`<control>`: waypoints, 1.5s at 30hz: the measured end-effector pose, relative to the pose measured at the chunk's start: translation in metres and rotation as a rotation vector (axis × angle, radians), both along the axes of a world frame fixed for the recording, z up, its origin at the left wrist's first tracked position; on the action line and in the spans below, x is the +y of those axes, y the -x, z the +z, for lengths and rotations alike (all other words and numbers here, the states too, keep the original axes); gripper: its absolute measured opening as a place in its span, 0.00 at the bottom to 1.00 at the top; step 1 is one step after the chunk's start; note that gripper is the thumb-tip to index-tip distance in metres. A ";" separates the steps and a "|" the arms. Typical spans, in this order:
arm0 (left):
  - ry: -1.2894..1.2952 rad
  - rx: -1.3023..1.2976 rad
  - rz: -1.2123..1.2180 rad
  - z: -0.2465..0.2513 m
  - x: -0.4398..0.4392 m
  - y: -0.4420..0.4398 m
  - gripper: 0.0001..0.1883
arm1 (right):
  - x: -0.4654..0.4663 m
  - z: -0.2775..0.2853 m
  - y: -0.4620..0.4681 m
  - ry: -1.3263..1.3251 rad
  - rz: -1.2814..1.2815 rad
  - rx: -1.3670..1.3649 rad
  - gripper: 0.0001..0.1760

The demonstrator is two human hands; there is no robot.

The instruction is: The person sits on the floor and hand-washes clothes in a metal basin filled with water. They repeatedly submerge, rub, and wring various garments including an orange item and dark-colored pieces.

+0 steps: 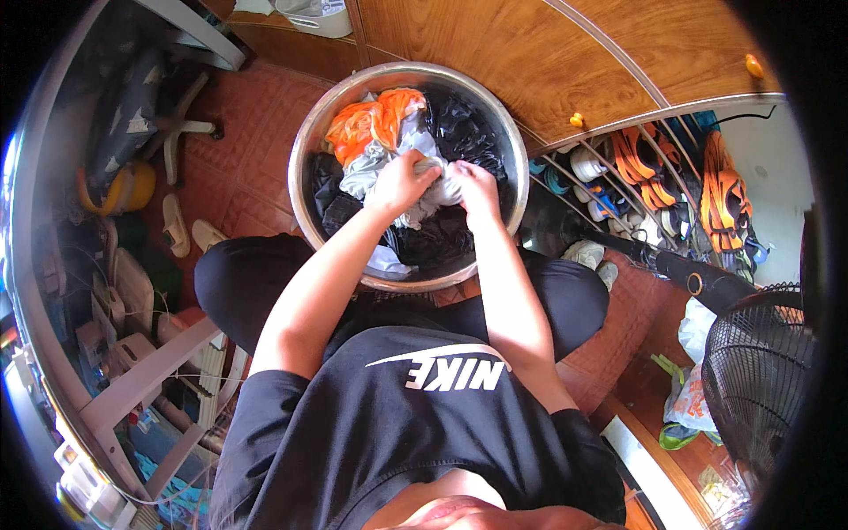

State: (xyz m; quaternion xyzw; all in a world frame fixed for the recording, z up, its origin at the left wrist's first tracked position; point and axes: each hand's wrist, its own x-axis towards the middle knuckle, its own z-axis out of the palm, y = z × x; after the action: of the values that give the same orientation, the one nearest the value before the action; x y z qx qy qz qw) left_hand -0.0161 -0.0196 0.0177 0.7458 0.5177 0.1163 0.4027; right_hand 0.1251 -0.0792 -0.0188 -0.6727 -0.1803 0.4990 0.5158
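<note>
A large round metal basin (299, 199) stands before me between my folded legs, full of wet-looking clothes. My left hand (405, 182) and my right hand (478, 189) both grip a bunched light grey cloth (440, 189) over the middle of the basin, a short gap apart. Beyond my left hand lies an orange garment (368, 126), with white cloth (363, 173) beside it. Black clothes (464, 129) fill the far right of the basin, and more dark cloth (430, 242) lies nearest me. Water is visible around the dark cloth.
Wooden cabinet doors (490, 46) rise just behind the basin. At the right are a rack of shoes (589, 165), a black fan (755, 364) and plastic bags (692, 391). Slippers (175, 225), a chair base (179, 136) and a metal frame (149, 384) stand at the left.
</note>
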 end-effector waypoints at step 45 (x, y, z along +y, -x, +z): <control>-0.302 0.382 -0.257 0.030 0.002 0.008 0.22 | 0.005 0.001 0.005 -0.328 0.205 -0.978 0.16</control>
State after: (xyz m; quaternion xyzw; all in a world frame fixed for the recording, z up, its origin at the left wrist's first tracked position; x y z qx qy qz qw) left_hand -0.0239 -0.0179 0.0481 0.8654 0.4621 -0.0024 0.1936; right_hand 0.1204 -0.0741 -0.0174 -0.7163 -0.5408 0.1399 0.4183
